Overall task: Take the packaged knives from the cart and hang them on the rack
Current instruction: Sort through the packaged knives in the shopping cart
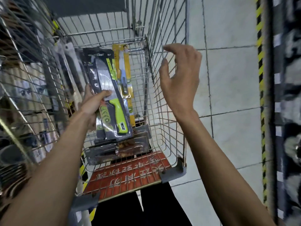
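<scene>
Left grip [91, 105]: thumb on front, fingers behind, pinching the green-handled knife pack [104, 74] held above the cart [164, 111].
Right grip [179, 82]: spread loosely, empty.
Risk: a one-handed pinch may let the pack swivel or slip before it reaches the rack [21, 82].

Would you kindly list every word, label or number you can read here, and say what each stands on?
Nothing reads clearly enough to quote.
Black knife package held by the left hand: pale print along its top edge and beside the green handle, too small and blurred.
Yellow knife package in the cart: print blurred.
Red sign on the cart's near flap: white Chinese characters, upside down behind the wire, not legible.
</scene>
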